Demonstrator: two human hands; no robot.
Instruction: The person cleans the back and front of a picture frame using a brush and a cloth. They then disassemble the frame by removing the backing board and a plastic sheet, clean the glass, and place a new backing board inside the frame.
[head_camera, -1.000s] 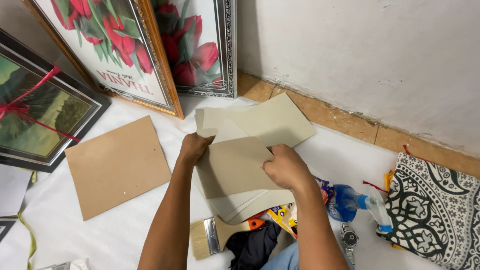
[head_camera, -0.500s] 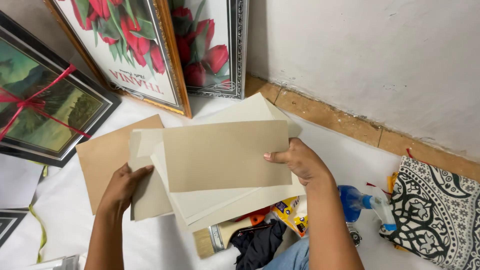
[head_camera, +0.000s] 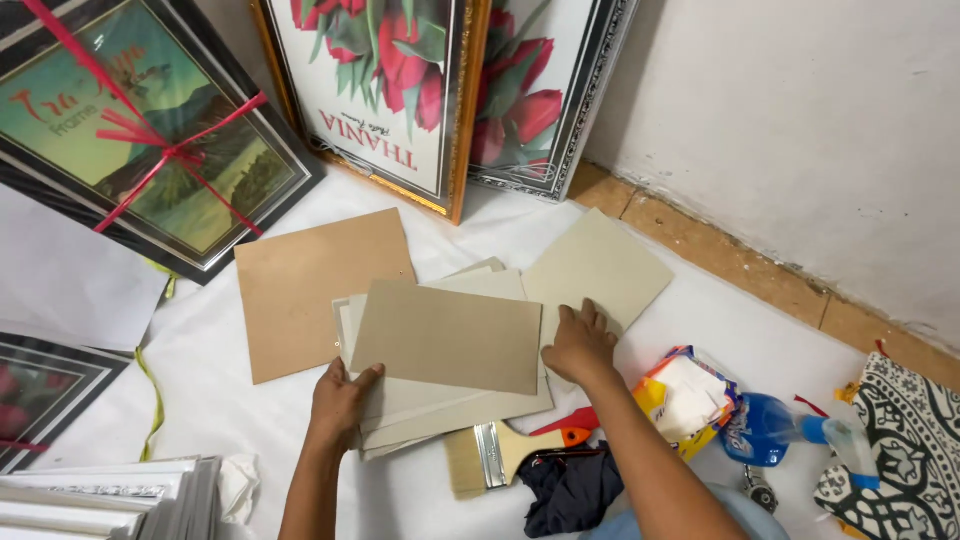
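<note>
Seated on a white sheet (head_camera: 200, 400) spread over the floor, I work a stack of grey boards (head_camera: 445, 350) lying just ahead of me. Nearest to me lie a paintbrush (head_camera: 490, 452), a dark cloth (head_camera: 570, 490), a red cutter (head_camera: 570, 425) and a blue spray bottle (head_camera: 770, 430), with a crumpled packet (head_camera: 690, 395) beside them.

My left hand (head_camera: 340, 398) grips the stack's near-left corner, thumb on top of the lower boards, fingers tucked out of sight beneath. My right hand (head_camera: 580, 345) lies flat, fingers spread and holding nothing, pressing where the stack's right edge meets a loose grey board (head_camera: 600, 265) that angles away toward the wall.

The stack sits between both hands, its long axis running left to right across me; the top board (head_camera: 450, 335) lies slightly skewed over the rest. Both hands touch the stack, the left at the nearer corner.

A brown board (head_camera: 315, 290) lies flat to the left, partly under the stack. Beyond it, framed pictures lean against the wall: a landscape tied in red ribbon (head_camera: 160, 150) and two tulip prints (head_camera: 380, 90).
</note>
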